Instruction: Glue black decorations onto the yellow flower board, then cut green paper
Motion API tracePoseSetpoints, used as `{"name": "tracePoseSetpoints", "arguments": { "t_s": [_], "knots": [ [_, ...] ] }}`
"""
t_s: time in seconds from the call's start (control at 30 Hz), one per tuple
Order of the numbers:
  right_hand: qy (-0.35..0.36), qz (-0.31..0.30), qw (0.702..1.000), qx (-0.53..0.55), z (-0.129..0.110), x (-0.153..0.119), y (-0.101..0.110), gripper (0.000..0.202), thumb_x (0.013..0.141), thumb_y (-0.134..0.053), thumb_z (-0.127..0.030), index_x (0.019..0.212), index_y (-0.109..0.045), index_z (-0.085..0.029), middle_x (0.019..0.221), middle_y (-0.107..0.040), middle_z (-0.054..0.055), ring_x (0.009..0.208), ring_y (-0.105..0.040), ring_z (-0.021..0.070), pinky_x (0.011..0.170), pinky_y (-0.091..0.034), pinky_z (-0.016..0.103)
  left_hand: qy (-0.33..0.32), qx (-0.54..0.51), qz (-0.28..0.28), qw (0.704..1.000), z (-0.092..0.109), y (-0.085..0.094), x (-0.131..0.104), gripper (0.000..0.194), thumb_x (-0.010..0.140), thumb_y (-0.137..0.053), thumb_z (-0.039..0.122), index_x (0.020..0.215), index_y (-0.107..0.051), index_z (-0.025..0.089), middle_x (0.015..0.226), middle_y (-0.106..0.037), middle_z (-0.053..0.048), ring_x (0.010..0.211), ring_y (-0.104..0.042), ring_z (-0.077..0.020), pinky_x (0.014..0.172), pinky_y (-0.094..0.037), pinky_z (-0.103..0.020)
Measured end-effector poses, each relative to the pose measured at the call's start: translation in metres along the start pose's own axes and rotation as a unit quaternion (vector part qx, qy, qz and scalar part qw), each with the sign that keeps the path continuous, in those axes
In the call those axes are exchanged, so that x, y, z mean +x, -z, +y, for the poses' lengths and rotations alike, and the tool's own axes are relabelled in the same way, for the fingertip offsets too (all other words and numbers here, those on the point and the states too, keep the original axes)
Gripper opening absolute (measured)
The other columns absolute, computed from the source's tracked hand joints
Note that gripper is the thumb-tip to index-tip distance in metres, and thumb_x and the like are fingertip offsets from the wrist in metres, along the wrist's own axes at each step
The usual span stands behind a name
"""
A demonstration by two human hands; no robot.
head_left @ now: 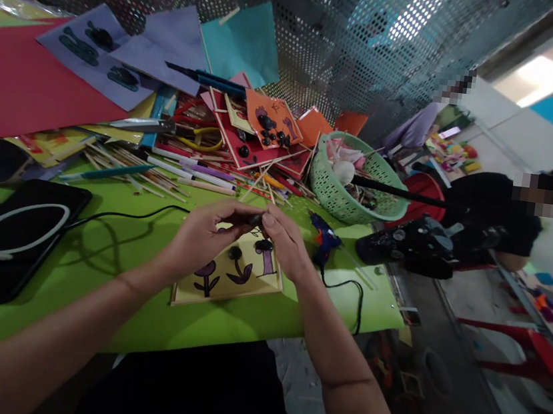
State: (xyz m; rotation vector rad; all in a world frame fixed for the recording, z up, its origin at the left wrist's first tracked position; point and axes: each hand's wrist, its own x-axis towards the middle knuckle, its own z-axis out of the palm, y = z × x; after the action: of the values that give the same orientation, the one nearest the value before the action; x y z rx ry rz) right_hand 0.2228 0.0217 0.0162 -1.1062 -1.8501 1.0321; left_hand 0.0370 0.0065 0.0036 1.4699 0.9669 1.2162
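Note:
A small dark stone [255, 220] is pinched between the fingertips of both hands, above the top edge of a yellow card. My left hand [207, 234] closes on it from the left, and my right hand [285, 240] from the right, its fingers pressed together. Beneath them the yellow card [227, 281], edged with thin sticks, lies on the green table [156, 323]. It carries drawn purple flowers and a tree, with dark stones on some of them. My hands hide the card's upper part.
A blue glue gun [323, 236] with a black cord lies right of the card. Behind are wooden sticks [134, 173], pens, decorated cards and a green basket [357, 207]. A black tablet [10, 241] lies left. A person [493, 207] is at the right.

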Motion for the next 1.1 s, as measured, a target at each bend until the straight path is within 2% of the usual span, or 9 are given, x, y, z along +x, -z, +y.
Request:
{"name": "tracePoseSetpoints", "arguments": {
  "t_s": [0.13,0.27,0.5,0.63,0.83,1.0,1.1],
  "knots": [
    [0.018,-0.007,0.999,-0.04,0.001,-0.001,0.0,0.038,0.101,-0.048,-0.051,0.074,-0.04,-0.025,0.073,-0.043,-0.002,0.069,-0.045,0.0167,0.062,-0.036,0.031,0.006,0.008,-0.004,1.0,-0.001,0.001,0.0,0.025,0.088,-0.071,0.027,0.112,-0.077,0.022,0.109,-0.078,-0.007,0.095,-0.072,-0.0197,0.094,-0.057,-0.034],
    [0.042,0.0,0.995,-0.087,0.001,0.0,-0.003,0.037,0.102,-0.046,-0.047,0.074,-0.042,-0.024,0.074,-0.05,-0.002,0.07,-0.047,0.0161,0.063,-0.036,0.031,0.031,-0.05,-0.025,0.998,-0.007,0.002,0.002,0.027,0.087,-0.072,0.03,0.111,-0.076,0.02,0.111,-0.078,-0.007,0.102,-0.072,-0.0212,0.095,-0.056,-0.034],
    [0.041,0.0,0.995,-0.095,0.002,0.001,-0.004,0.037,0.102,-0.043,-0.047,0.072,-0.041,-0.024,0.071,-0.049,-0.001,0.067,-0.046,0.0163,0.061,-0.035,0.032,0.084,-0.133,-0.048,0.986,-0.013,0.001,0.007,0.031,0.08,-0.078,0.037,0.107,-0.077,0.02,0.099,-0.078,-0.006,0.093,-0.072,-0.0192,0.091,-0.058,-0.033],
    [0.039,-0.01,0.995,-0.092,0.001,0.001,-0.003,0.037,0.102,-0.043,-0.046,0.072,-0.043,-0.024,0.07,-0.049,-0.002,0.067,-0.047,0.0161,0.061,-0.034,0.032,0.072,-0.123,-0.042,0.989,-0.011,0.001,0.006,0.028,0.08,-0.078,0.034,0.104,-0.078,0.02,0.098,-0.079,-0.005,0.093,-0.072,-0.019,0.092,-0.057,-0.033],
    [0.046,-0.009,0.995,-0.084,-0.001,0.0,-0.004,0.032,0.1,-0.045,-0.036,0.071,-0.039,-0.023,0.069,-0.043,-0.003,0.065,-0.043,0.0147,0.06,-0.029,0.031,0.032,-0.057,-0.009,0.998,-0.009,-0.001,0.0,0.025,0.082,-0.075,0.029,0.105,-0.08,0.022,0.103,-0.078,-0.005,0.096,-0.071,-0.0206,0.092,-0.057,-0.033],
    [0.046,-0.002,0.996,-0.076,-0.001,-0.001,-0.005,0.027,0.098,-0.044,-0.029,0.072,-0.037,-0.023,0.071,-0.043,-0.003,0.066,-0.043,0.0145,0.061,-0.03,0.031,0.051,-0.051,-0.006,0.997,-0.012,-0.001,0.001,0.027,0.084,-0.074,0.033,0.109,-0.08,0.023,0.099,-0.079,-0.004,0.097,-0.072,-0.0206,0.091,-0.057,-0.032],
    [0.042,-0.004,0.997,-0.069,-0.001,-0.001,-0.004,0.028,0.098,-0.045,-0.03,0.072,-0.036,-0.023,0.071,-0.043,-0.002,0.067,-0.043,0.0148,0.062,-0.03,0.03,0.056,-0.064,-0.013,0.996,-0.013,0.0,0.003,0.029,0.084,-0.075,0.034,0.111,-0.08,0.023,0.099,-0.08,-0.003,0.097,-0.072,-0.0199,0.093,-0.057,-0.033]
  ]
}}
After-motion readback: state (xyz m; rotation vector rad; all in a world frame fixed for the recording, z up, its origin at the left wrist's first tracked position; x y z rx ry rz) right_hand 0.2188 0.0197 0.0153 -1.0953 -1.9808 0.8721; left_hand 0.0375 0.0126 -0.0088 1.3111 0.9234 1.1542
